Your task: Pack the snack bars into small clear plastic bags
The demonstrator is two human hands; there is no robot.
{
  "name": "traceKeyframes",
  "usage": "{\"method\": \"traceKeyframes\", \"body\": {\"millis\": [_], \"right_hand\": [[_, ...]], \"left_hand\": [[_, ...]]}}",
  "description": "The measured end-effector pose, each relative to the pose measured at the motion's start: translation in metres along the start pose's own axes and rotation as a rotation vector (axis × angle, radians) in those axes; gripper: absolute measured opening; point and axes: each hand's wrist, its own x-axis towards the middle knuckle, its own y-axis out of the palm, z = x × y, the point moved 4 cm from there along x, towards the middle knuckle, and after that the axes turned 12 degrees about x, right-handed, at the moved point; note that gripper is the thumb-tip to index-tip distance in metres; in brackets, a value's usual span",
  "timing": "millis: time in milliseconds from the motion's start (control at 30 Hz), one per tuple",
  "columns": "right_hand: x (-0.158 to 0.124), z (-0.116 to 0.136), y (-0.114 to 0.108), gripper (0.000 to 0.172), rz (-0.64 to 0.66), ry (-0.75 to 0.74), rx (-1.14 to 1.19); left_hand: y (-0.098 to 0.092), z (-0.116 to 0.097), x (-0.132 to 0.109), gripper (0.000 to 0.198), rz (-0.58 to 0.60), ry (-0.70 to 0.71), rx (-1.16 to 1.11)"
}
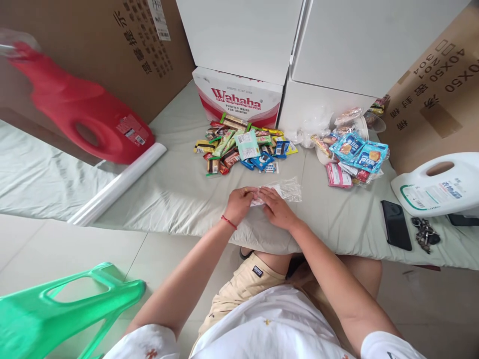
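A clear plastic bag (292, 189) lies crinkled near the table's front edge, a small white and pink packet (256, 202) at its left part under my fingers. My left hand (240, 202) is closed at the bag's left end, thumb and fingers pressed together on it. Flat across the packet and bag rests my right hand (276, 205), fingers stretched out and their tips meeting the left hand. Both hands hide much of the packet. Just beyond them is a heap of wrapped snacks (232, 144), with a pale green packet (247, 145) on top.
At right, blue snack packets (361, 151) pile by plastic tubs. A white jug (441, 184), black phone (396, 225) and keys (425, 234) lie farther right. A red jug (86, 99) and plastic roll (119, 184) are at left. A Wahaha box (239, 97) stands behind; a green stool (71, 309) is below.
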Motion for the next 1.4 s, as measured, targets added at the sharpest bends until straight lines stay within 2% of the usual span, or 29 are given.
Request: {"method": "traceKeyframes", "body": {"millis": [133, 200, 267, 333, 367, 433, 467, 533, 600, 667, 733, 800, 867, 1000, 1100, 1167, 1400], "right_hand": [[-0.002, -0.003, -0.015, 0.054, -0.148, -0.001, 0.200], [-0.005, -0.006, -0.028, 0.046, -0.281, 0.044, 0.193], [-0.010, -0.013, -0.045, 0.040, -0.444, 0.125, 0.043], [-0.015, -0.023, -0.060, 0.047, -0.558, 0.251, -0.177], [-0.017, -0.030, -0.066, 0.055, -0.571, 0.328, -0.269], [-0.020, -0.045, -0.074, 0.066, -0.509, 0.481, -0.358], [-0.021, -0.052, -0.076, 0.064, -0.457, 0.546, -0.354], [-0.022, -0.061, -0.081, 0.045, -0.362, 0.629, -0.279], [-0.021, -0.063, -0.087, 0.029, -0.345, 0.648, -0.161], [-0.018, -0.060, -0.095, 0.025, -0.406, 0.613, -0.014], [-0.016, -0.056, -0.100, 0.029, -0.482, 0.591, 0.150], [-0.012, -0.054, -0.097, 0.035, -0.482, 0.647, 0.289], [-0.008, -0.050, -0.090, 0.036, -0.452, 0.710, 0.307], [0.010, -0.026, -0.070, 0.028, -0.513, 0.646, -0.002], [0.025, -0.003, -0.042, 0.022, -0.419, 0.566, -0.243], [0.028, 0.009, -0.024, 0.025, -0.354, 0.526, -0.349], [-0.006, 0.030, 0.013, 0.048, -0.297, 0.309, -0.394]], "left_hand": [[0.012, -0.011, -0.014, 0.039, -0.048, 0.213, 0.700], [0.020, -0.014, -0.019, 0.043, -0.032, 0.199, 0.966], [0.025, -0.016, -0.022, 0.044, 0.005, 0.168, 1.114], [0.028, -0.017, -0.022, 0.044, 0.022, 0.170, 1.184], [0.028, -0.017, -0.022, 0.044, 0.022, 0.180, 1.199], [0.029, -0.016, -0.022, 0.045, 0.019, 0.199, 1.206], [0.029, -0.015, -0.021, 0.046, 0.018, 0.203, 1.205], [0.029, -0.012, -0.021, 0.048, 0.019, 0.206, 1.202], [0.030, -0.011, -0.021, 0.051, 0.017, 0.216, 1.200], [0.031, -0.010, -0.021, 0.054, 0.018, 0.229, 1.200], [0.032, -0.009, -0.021, 0.055, 0.023, 0.234, 1.199], [0.033, -0.008, -0.021, 0.054, 0.032, 0.230, 1.196], [0.034, -0.008, -0.021, 0.054, 0.043, 0.222, 1.196], [0.037, -0.011, -0.022, 0.053, 0.060, 0.221, 1.215], [0.039, -0.013, -0.023, 0.051, 0.049, 0.227, 1.214], [0.038, -0.013, -0.024, 0.049, 0.040, 0.225, 1.196], [0.027, -0.008, -0.020, 0.046, -0.047, 0.225, 0.947]]}}
